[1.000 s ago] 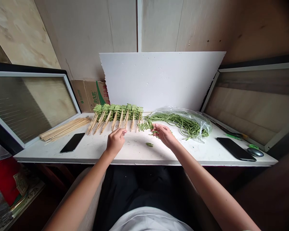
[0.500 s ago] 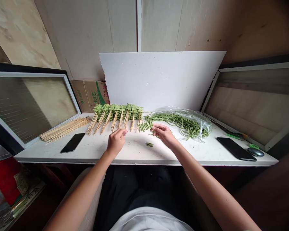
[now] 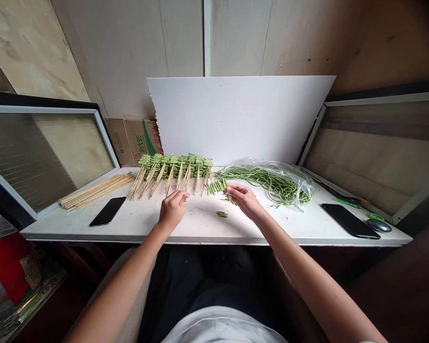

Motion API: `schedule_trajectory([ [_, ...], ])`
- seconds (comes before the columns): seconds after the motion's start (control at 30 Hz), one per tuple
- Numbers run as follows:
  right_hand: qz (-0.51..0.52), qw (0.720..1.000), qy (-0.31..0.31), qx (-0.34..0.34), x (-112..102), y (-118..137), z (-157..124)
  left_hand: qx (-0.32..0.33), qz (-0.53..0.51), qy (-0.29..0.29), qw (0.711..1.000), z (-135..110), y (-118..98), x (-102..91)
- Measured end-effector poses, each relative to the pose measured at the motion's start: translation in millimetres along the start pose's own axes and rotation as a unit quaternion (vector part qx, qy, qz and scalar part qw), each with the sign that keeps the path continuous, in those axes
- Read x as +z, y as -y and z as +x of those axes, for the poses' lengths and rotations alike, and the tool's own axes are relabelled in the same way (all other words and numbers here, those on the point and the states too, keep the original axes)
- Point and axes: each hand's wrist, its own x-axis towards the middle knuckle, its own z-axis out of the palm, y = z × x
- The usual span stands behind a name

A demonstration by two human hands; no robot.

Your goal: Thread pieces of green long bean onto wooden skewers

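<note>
**Long green bean threaded on a bamboo skewer (image 3: 196,192)**

The bean (image 3: 214,187) is folded in tight zigzag along one part of the stick, and the bare part points to left, above the tabletop (image 3: 200,224). One short bean piece (image 3: 221,215) lies alone below it. Behind are finished skewers (image 3: 175,166), lying side by side.

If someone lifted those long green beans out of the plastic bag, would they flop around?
Probably yes: the long beans lie in loose curves, so they'd likely droop. They look thin, so probably light. Tangled in the bag, several may drag up together.
</note>
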Motion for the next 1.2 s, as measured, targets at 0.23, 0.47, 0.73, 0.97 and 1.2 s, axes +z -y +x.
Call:
schedule_trajectory([
  [0.23, -0.036, 0.998, -0.049, -0.005, -0.9, -0.6, 2.1, -0.036, -0.011, -0.003, 0.999, -1.1, 0.4, 1.2],
  [0.47, -0.184, 0.983, -0.016, 0.001, -8.9, -0.2, 0.7, -0.088, -0.002, 0.003, 0.996, -0.6, 4.6, 0.4],
  [0.73, -0.523, 0.848, 0.072, -0.032, -16.2, -28.6, 0.1, -0.112, 0.040, 0.078, 0.990, -3.2, 18.7, -1.1],
  [0.97, -0.350, 0.935, -0.040, -0.044, -4.7, 32.1, -6.8, -0.148, 0.068, 0.081, 0.983, 0.2, 33.0, -10.4],
  [1.2, 0.107, 0.993, 0.006, -0.049, 70.8, 142.1, -83.8, -0.196, 0.072, 0.073, 0.975, 0.4, 42.8, -16.1],
])
